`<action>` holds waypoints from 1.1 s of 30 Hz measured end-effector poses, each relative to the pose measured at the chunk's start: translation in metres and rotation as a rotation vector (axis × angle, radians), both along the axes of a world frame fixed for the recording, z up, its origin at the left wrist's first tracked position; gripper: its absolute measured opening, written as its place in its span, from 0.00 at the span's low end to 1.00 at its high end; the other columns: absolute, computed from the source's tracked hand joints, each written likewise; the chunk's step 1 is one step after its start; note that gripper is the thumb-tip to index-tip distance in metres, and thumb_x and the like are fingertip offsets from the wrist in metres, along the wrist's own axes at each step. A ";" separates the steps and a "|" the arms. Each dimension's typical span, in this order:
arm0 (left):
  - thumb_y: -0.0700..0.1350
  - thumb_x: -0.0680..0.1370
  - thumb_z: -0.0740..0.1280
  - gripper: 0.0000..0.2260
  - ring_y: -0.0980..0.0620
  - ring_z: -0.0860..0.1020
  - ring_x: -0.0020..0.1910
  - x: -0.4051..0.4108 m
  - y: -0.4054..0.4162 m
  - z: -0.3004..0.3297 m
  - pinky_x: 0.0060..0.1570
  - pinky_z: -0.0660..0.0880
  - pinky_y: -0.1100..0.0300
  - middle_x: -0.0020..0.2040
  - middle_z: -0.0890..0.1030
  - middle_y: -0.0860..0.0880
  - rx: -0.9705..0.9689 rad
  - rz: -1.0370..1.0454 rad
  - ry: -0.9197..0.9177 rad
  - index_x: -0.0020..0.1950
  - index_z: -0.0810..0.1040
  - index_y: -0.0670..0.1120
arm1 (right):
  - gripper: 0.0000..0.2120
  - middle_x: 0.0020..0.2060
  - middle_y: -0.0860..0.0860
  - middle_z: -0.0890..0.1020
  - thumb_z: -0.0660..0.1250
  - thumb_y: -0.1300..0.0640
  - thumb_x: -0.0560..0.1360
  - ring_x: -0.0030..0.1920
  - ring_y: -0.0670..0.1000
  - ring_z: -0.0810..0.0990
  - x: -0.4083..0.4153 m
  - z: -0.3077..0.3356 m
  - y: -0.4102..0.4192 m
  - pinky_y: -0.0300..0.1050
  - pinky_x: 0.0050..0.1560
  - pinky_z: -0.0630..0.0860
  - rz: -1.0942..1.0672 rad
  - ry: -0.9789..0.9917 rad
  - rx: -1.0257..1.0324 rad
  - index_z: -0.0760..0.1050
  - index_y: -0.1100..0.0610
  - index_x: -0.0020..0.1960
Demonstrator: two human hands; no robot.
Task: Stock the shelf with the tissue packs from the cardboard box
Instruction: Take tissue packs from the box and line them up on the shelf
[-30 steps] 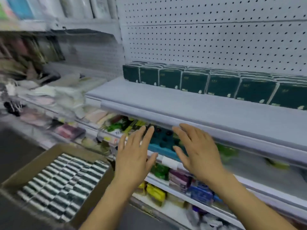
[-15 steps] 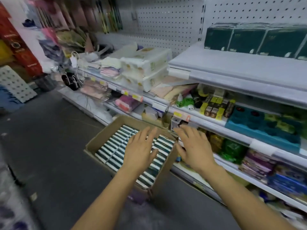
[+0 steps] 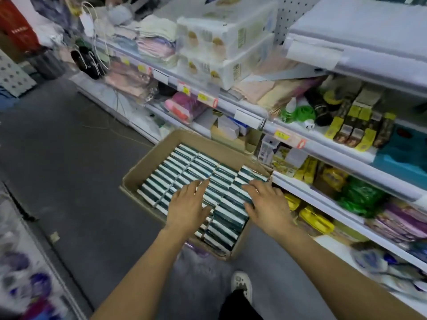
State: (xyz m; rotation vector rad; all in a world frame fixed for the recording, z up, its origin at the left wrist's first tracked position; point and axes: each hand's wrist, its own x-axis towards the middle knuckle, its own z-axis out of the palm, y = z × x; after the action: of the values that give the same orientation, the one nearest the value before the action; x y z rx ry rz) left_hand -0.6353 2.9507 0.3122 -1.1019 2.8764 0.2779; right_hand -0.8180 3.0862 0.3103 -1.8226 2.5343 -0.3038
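Box [image 3: 147,168]: on the floor at centre frame, hard against the lower shelving, packed nearly wall to wall with packs [image 3: 184,172] standing on edge in rows
Left hand [image 3: 188,204]: over the middle rows, fingers straight and spread wide, palm down, holding nothing; whether it touches the packs is hard to tell
Right hand [image 3: 268,204]: at 3 o'clock of the left one, over the rightmost rows, fingers lightly bent over the pack tops, nothing lifted yet; contact can't be told
Shelf [image 3: 369,26]: up at 1 o'clock, the grey board bare across all that shows here
Done: no pack is seen out of the box in this view
Left: just about everything, judging by the full box; a grab looks set to come from the right-hand rows
Progress: early, I'd say, with many loads ahead
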 end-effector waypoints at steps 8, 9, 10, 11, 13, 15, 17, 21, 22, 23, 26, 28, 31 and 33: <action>0.55 0.80 0.62 0.31 0.47 0.64 0.72 -0.019 -0.023 -0.082 0.69 0.65 0.49 0.75 0.62 0.49 0.220 -0.084 -0.177 0.80 0.52 0.51 | 0.17 0.51 0.53 0.78 0.73 0.54 0.71 0.52 0.56 0.79 -0.011 -0.079 -0.025 0.51 0.44 0.76 -0.051 -0.072 0.260 0.79 0.54 0.59; 0.54 0.80 0.63 0.31 0.46 0.65 0.71 -0.021 -0.025 -0.092 0.67 0.67 0.49 0.75 0.63 0.49 0.249 -0.096 -0.183 0.79 0.52 0.51 | 0.16 0.54 0.54 0.77 0.69 0.54 0.74 0.55 0.57 0.77 -0.010 -0.087 -0.028 0.52 0.48 0.75 -0.049 -0.096 0.288 0.77 0.54 0.61; 0.53 0.80 0.63 0.31 0.46 0.65 0.71 -0.022 -0.027 -0.102 0.66 0.68 0.49 0.75 0.63 0.48 0.273 -0.110 -0.181 0.79 0.53 0.51 | 0.16 0.57 0.54 0.76 0.66 0.54 0.77 0.59 0.57 0.75 -0.010 -0.095 -0.031 0.52 0.52 0.73 -0.049 -0.109 0.313 0.75 0.54 0.63; 0.52 0.80 0.64 0.31 0.46 0.66 0.70 -0.023 -0.028 -0.111 0.65 0.69 0.49 0.74 0.63 0.48 0.291 -0.126 -0.179 0.79 0.53 0.51 | 0.15 0.59 0.54 0.75 0.63 0.54 0.78 0.61 0.57 0.74 -0.009 -0.102 -0.033 0.52 0.54 0.72 -0.052 -0.116 0.341 0.74 0.54 0.64; 0.50 0.79 0.65 0.31 0.46 0.66 0.71 -0.025 -0.031 -0.126 0.64 0.70 0.50 0.74 0.64 0.49 0.321 -0.168 -0.186 0.79 0.54 0.50 | 0.13 0.55 0.53 0.77 0.66 0.53 0.76 0.59 0.56 0.75 -0.007 -0.112 -0.037 0.51 0.53 0.72 -0.043 -0.111 0.402 0.78 0.53 0.60; 0.49 0.79 0.66 0.31 0.46 0.66 0.70 -0.028 -0.034 -0.139 0.63 0.71 0.50 0.74 0.65 0.48 0.332 -0.218 -0.196 0.79 0.56 0.50 | 0.11 0.45 0.51 0.80 0.76 0.50 0.67 0.50 0.54 0.79 -0.005 -0.123 -0.041 0.48 0.46 0.75 -0.041 -0.072 0.463 0.83 0.50 0.48; 0.48 0.78 0.67 0.30 0.46 0.69 0.68 -0.030 -0.037 -0.148 0.61 0.72 0.51 0.71 0.67 0.48 0.326 -0.244 -0.193 0.77 0.60 0.50 | 0.14 0.50 0.51 0.80 0.73 0.47 0.69 0.54 0.54 0.77 -0.001 -0.131 -0.043 0.49 0.51 0.73 -0.071 -0.053 0.509 0.82 0.50 0.53; 0.46 0.77 0.67 0.20 0.47 0.72 0.61 -0.035 -0.040 -0.155 0.50 0.74 0.52 0.62 0.71 0.48 0.278 -0.248 -0.120 0.68 0.68 0.50 | 0.20 0.63 0.52 0.73 0.60 0.44 0.79 0.67 0.55 0.67 0.003 -0.146 -0.047 0.50 0.63 0.63 -0.181 -0.014 0.468 0.72 0.53 0.66; 0.46 0.77 0.67 0.18 0.47 0.72 0.59 -0.036 -0.041 -0.157 0.47 0.73 0.53 0.60 0.71 0.49 0.264 -0.255 -0.098 0.66 0.69 0.50 | 0.19 0.62 0.52 0.73 0.60 0.44 0.79 0.66 0.55 0.67 0.005 -0.145 -0.049 0.50 0.63 0.63 -0.206 -0.014 0.465 0.73 0.53 0.65; 0.46 0.77 0.67 0.16 0.48 0.71 0.58 -0.037 -0.043 -0.158 0.44 0.71 0.54 0.59 0.71 0.49 0.254 -0.259 -0.084 0.64 0.70 0.50 | 0.18 0.61 0.52 0.74 0.60 0.45 0.79 0.65 0.55 0.68 0.006 -0.147 -0.051 0.50 0.62 0.63 -0.218 -0.020 0.465 0.75 0.53 0.63; 0.46 0.75 0.70 0.13 0.51 0.70 0.57 -0.036 -0.047 -0.155 0.39 0.69 0.58 0.56 0.70 0.50 0.287 -0.267 -0.047 0.59 0.73 0.51 | 0.10 0.56 0.52 0.77 0.64 0.53 0.77 0.62 0.56 0.71 0.009 -0.143 -0.057 0.49 0.59 0.66 -0.223 -0.045 0.442 0.81 0.53 0.54; 0.45 0.74 0.72 0.12 0.52 0.71 0.54 -0.031 -0.053 -0.147 0.40 0.69 0.59 0.55 0.71 0.52 0.375 -0.252 0.022 0.55 0.75 0.50 | 0.08 0.53 0.51 0.78 0.64 0.57 0.76 0.60 0.55 0.72 0.010 -0.134 -0.057 0.49 0.56 0.66 -0.264 -0.048 0.420 0.81 0.51 0.51; 0.42 0.73 0.72 0.11 0.52 0.76 0.46 -0.020 -0.064 -0.120 0.40 0.71 0.61 0.50 0.77 0.53 0.648 -0.069 0.149 0.49 0.72 0.52 | 0.07 0.53 0.50 0.77 0.63 0.59 0.77 0.59 0.55 0.71 0.005 -0.112 -0.051 0.51 0.53 0.64 -0.329 -0.115 0.300 0.78 0.52 0.52; 0.41 0.74 0.71 0.11 0.50 0.78 0.44 -0.015 -0.072 -0.098 0.42 0.75 0.56 0.45 0.79 0.49 0.728 -0.011 0.222 0.48 0.71 0.51 | 0.06 0.48 0.50 0.78 0.61 0.61 0.78 0.54 0.55 0.74 0.001 -0.088 -0.047 0.49 0.48 0.64 -0.371 -0.162 0.190 0.74 0.53 0.49</action>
State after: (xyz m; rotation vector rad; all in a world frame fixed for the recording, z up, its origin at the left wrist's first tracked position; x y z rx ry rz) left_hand -0.6504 2.8789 0.2144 -0.9367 2.5472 1.3777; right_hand -0.8165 3.0393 0.2224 -1.2086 2.6641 -0.1930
